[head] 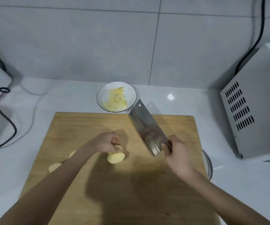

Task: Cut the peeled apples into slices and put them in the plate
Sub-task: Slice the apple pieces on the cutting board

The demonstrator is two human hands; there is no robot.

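Note:
A peeled apple piece [115, 157] lies on the wooden cutting board [98, 124], just under my left hand [105, 142], whose curled fingers hold a second pale piece above it. Two more apple pieces [54, 167] lie left of my forearm. My right hand [178, 153] grips the handle of a cleaver [146, 129], the blade raised and tilted toward the plate. A white plate [131, 90] with a dark rim stands behind the board and holds pale apple slices [116, 101].
A grey appliance [257, 101] with vent slots stands at the right. Black and white cables [2, 114] run over the white counter at the left. The rim of a metal bowl [209, 164] shows at the board's right edge. A tiled wall is behind.

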